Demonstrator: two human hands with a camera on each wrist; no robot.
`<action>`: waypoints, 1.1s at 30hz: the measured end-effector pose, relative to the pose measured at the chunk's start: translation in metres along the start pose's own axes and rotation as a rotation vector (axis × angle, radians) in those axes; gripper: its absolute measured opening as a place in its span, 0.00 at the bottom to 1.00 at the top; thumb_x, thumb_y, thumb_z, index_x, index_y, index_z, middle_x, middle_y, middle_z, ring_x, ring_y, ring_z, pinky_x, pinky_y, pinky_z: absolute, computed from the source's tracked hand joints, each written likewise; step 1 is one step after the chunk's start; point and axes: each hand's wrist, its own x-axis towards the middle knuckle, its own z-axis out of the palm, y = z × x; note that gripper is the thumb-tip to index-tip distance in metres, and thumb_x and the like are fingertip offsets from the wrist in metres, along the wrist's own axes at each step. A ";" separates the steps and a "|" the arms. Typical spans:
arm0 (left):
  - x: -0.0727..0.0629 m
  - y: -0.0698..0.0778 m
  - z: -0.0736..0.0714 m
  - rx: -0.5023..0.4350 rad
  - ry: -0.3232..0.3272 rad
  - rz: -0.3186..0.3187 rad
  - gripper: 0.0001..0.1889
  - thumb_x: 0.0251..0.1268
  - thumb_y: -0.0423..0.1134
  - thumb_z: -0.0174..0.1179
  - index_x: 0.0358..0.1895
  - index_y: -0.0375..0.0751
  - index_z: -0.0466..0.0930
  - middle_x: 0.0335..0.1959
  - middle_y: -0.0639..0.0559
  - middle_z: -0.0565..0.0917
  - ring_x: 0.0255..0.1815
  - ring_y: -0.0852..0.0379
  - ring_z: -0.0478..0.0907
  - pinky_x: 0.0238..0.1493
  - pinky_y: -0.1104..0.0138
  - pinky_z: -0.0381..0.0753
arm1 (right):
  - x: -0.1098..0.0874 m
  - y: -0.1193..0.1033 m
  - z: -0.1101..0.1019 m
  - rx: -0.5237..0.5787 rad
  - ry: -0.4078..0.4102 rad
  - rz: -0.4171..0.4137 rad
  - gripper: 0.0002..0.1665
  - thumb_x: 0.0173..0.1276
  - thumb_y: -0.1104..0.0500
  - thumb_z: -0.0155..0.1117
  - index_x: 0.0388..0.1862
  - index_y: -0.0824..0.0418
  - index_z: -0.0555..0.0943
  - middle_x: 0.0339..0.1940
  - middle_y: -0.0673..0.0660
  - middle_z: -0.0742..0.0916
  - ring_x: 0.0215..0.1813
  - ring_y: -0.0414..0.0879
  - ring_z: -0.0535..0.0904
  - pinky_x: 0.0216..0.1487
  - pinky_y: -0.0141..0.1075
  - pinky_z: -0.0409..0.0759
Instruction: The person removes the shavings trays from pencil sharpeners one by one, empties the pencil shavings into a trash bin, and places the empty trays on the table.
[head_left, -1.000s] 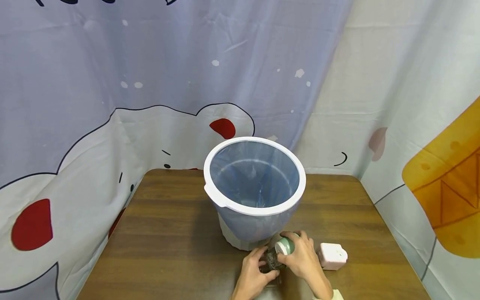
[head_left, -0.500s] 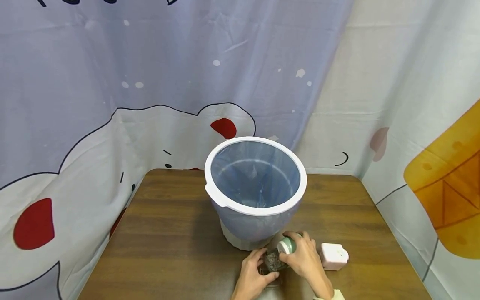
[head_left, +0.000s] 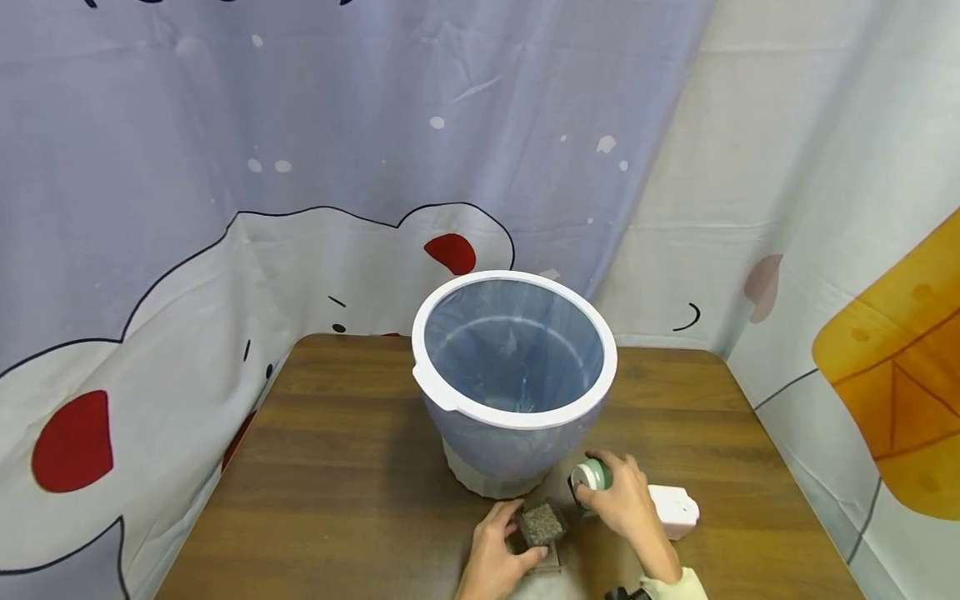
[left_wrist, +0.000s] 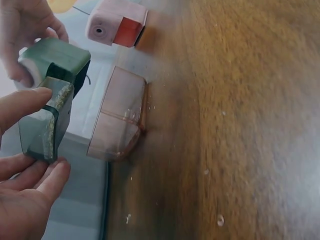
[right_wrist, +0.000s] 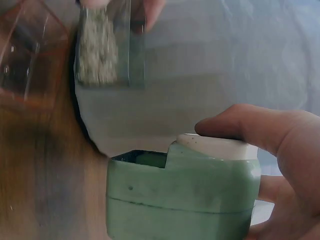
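My left hand (head_left: 491, 554) grips a clear drawer (head_left: 543, 525) of pencil shavings between thumb and fingers, tilted in the left wrist view. My right hand (head_left: 622, 504) holds the green body of a pencil sharpener (right_wrist: 182, 190), which has a white knob (right_wrist: 217, 146) under the thumb. An open slot shows in the body's side. Drawer and body are apart, close together in front of the bin. On the table beneath the left hand stands a clear pinkish drawer (left_wrist: 117, 115). Just right of the right hand is a pink sharpener (head_left: 675, 510), its lower part showing a red opening.
A bin (head_left: 515, 418) with a white rim and a bluish liner stands on the wooden table (head_left: 337, 467), right behind the hands. Small shavings (left_wrist: 220, 220) lie scattered on the tabletop. A printed curtain (head_left: 337, 125) hangs behind the table and along both sides.
The green sharpener body has moved right and away from the drawer of shavings, which it was against before. The left hand holds the drawer in nearly the same place, its shavings now more exposed.
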 end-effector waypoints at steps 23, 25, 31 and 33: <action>-0.013 -0.011 -0.022 0.031 0.081 0.068 0.34 0.39 0.35 0.72 0.54 0.28 0.71 0.49 0.40 0.76 0.50 0.44 0.75 0.51 0.58 0.76 | 0.041 0.050 -0.002 -0.095 0.067 0.109 0.36 0.47 0.54 0.69 0.57 0.64 0.73 0.45 0.74 0.74 0.43 0.68 0.68 0.39 0.51 0.67; -0.014 -0.011 -0.024 0.043 0.086 0.082 0.34 0.39 0.35 0.73 0.54 0.28 0.71 0.49 0.40 0.76 0.49 0.45 0.75 0.51 0.59 0.77 | 0.043 0.053 -0.001 -0.099 0.062 0.119 0.37 0.48 0.54 0.69 0.58 0.65 0.72 0.46 0.74 0.74 0.43 0.68 0.68 0.38 0.51 0.67; -0.018 -0.017 -0.032 0.060 0.107 0.113 0.33 0.39 0.36 0.73 0.54 0.29 0.72 0.48 0.41 0.77 0.48 0.46 0.76 0.50 0.59 0.77 | 0.045 0.062 0.002 -0.096 0.054 0.154 0.37 0.50 0.53 0.68 0.59 0.64 0.71 0.47 0.74 0.72 0.43 0.68 0.65 0.36 0.51 0.68; -0.019 -0.019 -0.034 0.066 0.111 0.111 0.34 0.39 0.36 0.73 0.54 0.29 0.72 0.48 0.42 0.77 0.48 0.45 0.76 0.50 0.59 0.77 | 0.046 0.064 0.002 -0.103 0.056 0.157 0.37 0.50 0.53 0.68 0.59 0.64 0.71 0.47 0.74 0.72 0.43 0.68 0.65 0.36 0.51 0.68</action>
